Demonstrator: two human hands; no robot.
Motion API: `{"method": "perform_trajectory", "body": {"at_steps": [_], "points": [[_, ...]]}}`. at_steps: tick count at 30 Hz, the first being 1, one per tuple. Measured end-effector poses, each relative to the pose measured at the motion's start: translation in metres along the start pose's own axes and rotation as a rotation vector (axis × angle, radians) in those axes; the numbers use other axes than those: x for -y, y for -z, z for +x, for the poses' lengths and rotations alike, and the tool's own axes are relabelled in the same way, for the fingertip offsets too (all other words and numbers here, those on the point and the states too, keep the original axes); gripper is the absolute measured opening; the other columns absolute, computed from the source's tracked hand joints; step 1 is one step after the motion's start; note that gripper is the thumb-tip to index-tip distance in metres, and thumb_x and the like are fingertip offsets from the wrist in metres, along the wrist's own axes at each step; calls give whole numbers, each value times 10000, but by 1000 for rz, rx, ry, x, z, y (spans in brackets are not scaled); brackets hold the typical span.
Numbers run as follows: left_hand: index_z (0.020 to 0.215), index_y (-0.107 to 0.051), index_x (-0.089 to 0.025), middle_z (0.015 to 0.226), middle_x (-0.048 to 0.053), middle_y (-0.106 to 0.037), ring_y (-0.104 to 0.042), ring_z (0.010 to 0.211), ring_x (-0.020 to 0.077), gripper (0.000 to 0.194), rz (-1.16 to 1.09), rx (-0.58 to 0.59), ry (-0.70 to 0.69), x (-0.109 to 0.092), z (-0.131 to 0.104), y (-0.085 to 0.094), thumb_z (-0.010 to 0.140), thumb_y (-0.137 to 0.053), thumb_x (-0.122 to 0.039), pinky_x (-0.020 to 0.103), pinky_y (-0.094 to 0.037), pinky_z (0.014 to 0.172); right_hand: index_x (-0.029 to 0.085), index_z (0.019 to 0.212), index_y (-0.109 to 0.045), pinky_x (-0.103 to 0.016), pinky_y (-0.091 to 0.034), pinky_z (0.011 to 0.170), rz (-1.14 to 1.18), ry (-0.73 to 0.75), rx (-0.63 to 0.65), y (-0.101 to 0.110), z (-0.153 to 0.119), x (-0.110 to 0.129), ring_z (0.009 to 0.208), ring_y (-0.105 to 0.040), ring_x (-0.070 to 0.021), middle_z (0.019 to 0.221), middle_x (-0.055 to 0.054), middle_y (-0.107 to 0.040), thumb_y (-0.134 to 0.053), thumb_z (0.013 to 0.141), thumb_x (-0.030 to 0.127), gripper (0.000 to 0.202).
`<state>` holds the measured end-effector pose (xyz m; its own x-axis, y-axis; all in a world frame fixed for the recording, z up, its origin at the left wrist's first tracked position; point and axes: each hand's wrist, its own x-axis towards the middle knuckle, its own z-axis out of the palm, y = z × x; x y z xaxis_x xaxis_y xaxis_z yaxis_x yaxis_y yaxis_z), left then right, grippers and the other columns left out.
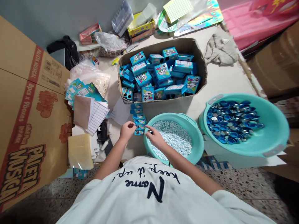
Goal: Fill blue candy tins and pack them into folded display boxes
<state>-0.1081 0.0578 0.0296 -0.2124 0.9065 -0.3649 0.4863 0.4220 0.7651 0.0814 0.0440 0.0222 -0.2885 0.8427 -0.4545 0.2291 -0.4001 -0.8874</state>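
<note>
Both hands pinch one small blue printed carton

Your left hand (126, 129) and right hand (154, 137) close fingertips on the small blue printed carton (139, 132), nearest of a row beside the near teal plastic basin of white pellets (196, 137); squeezing harder could crush it.

White short-sleeved T-shirt (149, 193), dark handwritten-style lettering across chest, seen upside down: "Name", "keep it up". Forearms bare. Left hand (126, 130) and right hand (155, 138) bare; no rings, watch visible.
</note>
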Motion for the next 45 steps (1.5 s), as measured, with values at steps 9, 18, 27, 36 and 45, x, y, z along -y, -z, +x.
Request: {"method": "perform_trajectory", "body": {"at_steps": [9, 18, 27, 36, 45], "points": [[946, -598, -153, 897, -6, -653, -630, 790, 142, 295, -1, -32, 234, 25, 24, -22, 743, -811, -166, 317, -537, 781, 182, 1296, -655, -245, -387, 457, 71, -86, -1, 16, -5, 10, 492, -433, -112, 695, 37, -554, -569, 797, 395, 549], [1125, -618, -143, 1003, 36, -668, -654, 812, 138, 257, -177, 52, 382, 39, 32, -27, 947, -678, -319, 302, -582, 724, 200, 1234, -686, -247, -406, 482, 42, -104, -12, 21, -2, 6, 552, -511, -127, 784, 12, -607, -579, 783, 356, 489], [1132, -420, -229, 896, -22, -691, -654, 672, 109, 610, -238, 12, 502, 29, 31, -25, 713, -859, -178, 271, -571, 673, 173, 1187, -712, -285, -461, 613, -84, -90, 10, 12, 2, 8, 586, -533, -143, 859, -26, -693, -547, 806, 270, 426], [1127, -387, -250, 1244, 107, -648, -709, 855, 165, 754, -190, -28, 498, 34, 32, -25, 600, -926, -243, 305, -587, 716, 230, 1198, -732, -295, -489, 784, -171, -114, 140, -4, -7, -3, 795, -639, -195, 933, -40, -750, -659, 817, 224, 388], [1125, -618, -215, 1266, 109, -641, -649, 1162, 226, 355, -140, -63, 114, 2, -19, -2, 831, -746, -367, 313, -565, 915, 172, 1146, -687, -411, -552, 904, -216, -38, 265, -7, 4, -3, 938, -679, -197, 1081, -64, -724, -697, 933, 351, 279]]}}
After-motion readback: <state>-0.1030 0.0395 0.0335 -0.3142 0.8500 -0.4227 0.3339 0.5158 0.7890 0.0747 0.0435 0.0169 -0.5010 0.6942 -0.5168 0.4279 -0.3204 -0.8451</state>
